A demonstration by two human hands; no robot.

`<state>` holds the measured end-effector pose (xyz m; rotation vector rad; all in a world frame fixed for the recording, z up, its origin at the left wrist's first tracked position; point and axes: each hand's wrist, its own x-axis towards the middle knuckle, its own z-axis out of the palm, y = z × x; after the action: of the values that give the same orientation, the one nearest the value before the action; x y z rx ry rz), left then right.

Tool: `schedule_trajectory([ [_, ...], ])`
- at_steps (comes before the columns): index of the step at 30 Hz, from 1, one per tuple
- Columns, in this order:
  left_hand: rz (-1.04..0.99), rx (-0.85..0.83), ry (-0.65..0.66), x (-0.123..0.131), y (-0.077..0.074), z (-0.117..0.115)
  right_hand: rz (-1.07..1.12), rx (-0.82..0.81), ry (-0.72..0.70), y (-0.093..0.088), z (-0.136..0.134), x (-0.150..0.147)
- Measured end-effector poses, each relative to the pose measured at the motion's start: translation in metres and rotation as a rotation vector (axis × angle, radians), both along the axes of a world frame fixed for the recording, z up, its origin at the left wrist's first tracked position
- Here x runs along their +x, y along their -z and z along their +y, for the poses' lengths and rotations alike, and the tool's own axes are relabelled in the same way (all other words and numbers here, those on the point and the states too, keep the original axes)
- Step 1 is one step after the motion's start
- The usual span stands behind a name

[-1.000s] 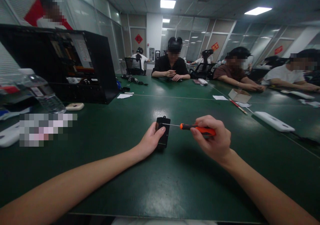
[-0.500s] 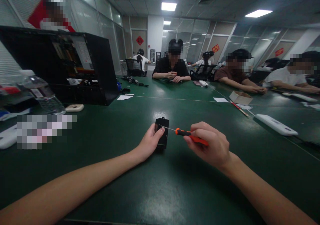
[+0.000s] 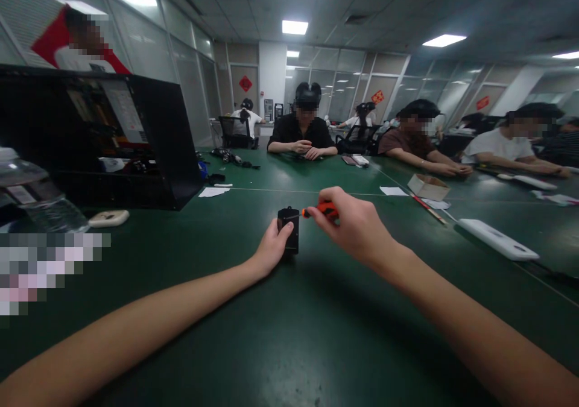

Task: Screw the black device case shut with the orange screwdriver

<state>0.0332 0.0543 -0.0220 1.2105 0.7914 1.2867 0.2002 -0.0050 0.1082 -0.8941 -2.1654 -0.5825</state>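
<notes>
A small black box [image 3: 289,226] stands on the green table [image 3: 289,334] in front of me. My left hand [image 3: 272,247] grips its left side, thumb on its front face. My right hand [image 3: 350,226] is closed round an orange-handled screwdriver [image 3: 322,209]. Only the front of the handle shows past my fingers, and it points left at the top of the box. The blade's tip is hidden against the box.
A large open black case [image 3: 104,141] stands at the left with a water bottle [image 3: 31,196] and a white oval object [image 3: 108,218] before it. A white flat device [image 3: 497,239], a cardboard box [image 3: 427,186] and papers lie at the right. Several people sit at the table's far side.
My right hand has moved left and up, bringing the screwdriver close against the box, so its shaft no longer shows. My left hand stays on the box. The view has tilted up slightly.
</notes>
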Motion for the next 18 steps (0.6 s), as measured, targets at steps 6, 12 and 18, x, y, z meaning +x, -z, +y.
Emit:
schedule_trajectory([
  [6, -0.042, -0.041, 0.034, 0.017, 0.000, 0.045, 0.072, -0.155, 0.155, -0.016, 0.053, 0.004],
  [12, -0.051, -0.087, 0.119, 0.022, 0.001, 0.055, 0.130, -0.264, 0.218, -0.025, 0.083, 0.012],
  [18, -0.052, -0.148, 0.147, 0.019, 0.004, 0.052, 0.307, -0.324, 0.260, -0.020, 0.102, 0.020],
])
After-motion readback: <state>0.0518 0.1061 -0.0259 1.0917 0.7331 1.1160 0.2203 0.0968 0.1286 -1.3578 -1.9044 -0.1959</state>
